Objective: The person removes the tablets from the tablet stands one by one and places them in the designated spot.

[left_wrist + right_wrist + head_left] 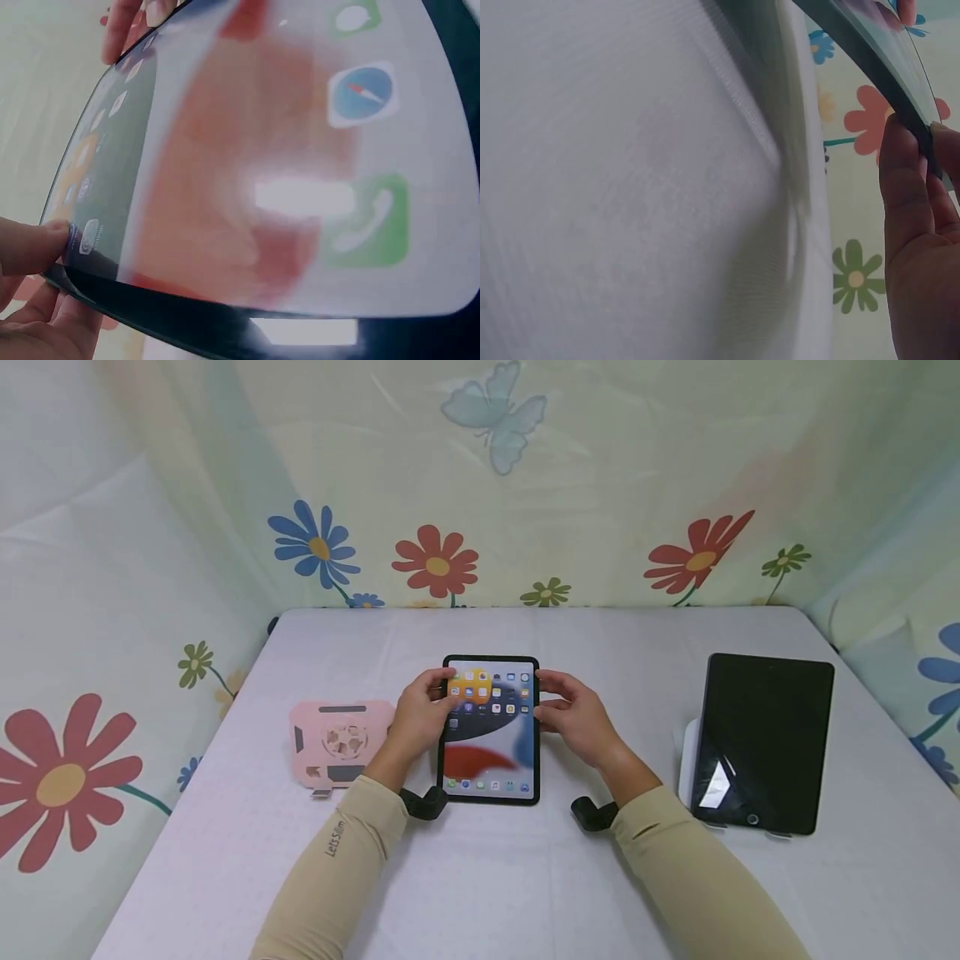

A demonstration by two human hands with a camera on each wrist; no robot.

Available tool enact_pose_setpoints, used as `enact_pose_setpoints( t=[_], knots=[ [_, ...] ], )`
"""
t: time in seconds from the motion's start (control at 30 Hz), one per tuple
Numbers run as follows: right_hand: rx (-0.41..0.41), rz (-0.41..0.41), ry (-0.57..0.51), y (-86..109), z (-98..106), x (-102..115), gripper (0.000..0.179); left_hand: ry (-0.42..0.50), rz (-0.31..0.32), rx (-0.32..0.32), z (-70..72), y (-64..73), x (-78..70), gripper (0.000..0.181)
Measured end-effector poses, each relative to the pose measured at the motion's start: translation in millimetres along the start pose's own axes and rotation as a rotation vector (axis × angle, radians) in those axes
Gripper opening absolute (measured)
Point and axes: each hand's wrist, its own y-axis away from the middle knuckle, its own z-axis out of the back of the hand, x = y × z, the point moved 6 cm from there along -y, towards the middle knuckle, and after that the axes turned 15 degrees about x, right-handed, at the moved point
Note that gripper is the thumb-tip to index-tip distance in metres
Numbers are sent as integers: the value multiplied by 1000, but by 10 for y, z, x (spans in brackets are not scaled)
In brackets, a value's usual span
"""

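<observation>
A tablet (489,758) with a black border and a lit screen of app icons is held between both hands in the head view. My left hand (422,714) grips its left edge, with the thumb on the screen and fingers behind, as the left wrist view also shows. On the opposite edge my right hand (579,717) pinches the upper part. In the right wrist view, the fingers of that hand (919,277) close on the tablet's dark rim (870,64). Beside the left forearm stands a pink case (311,735), partly covered by the left hand.
At the right a larger black tablet (765,735) with a dark screen leans on a white stand (687,764). A white cloth covers the table (495,868). Behind it hangs a curtain (600,468) printed with flowers and a butterfly.
</observation>
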Motion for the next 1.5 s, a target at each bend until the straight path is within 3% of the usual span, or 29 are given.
enact_pose_setpoints(
  t=[0.33, 0.7, 1.0, 1.2, 1.5],
  knots=[
    [-8, -39, 22, -54, -11, -50, 55, -8, 9, -36, -24, -9, 54, 46],
    [-2, -52, 27, -15, -10, -82, 61, -20, -85, -7, -32, -10, 72, 49],
    [-2, -89, 96, -12, -17, -124, 60, -64, -35, 54, -86, -2, 123, 53],
    [-5, -104, 126, 0, -56, -133, 62, -61, -38, 41, -100, -16, 162, 54],
    [19, -100, 83, -14, -104, -138, 62, -22, -30, 39, -115, -23, 213, 55]
  ],
)
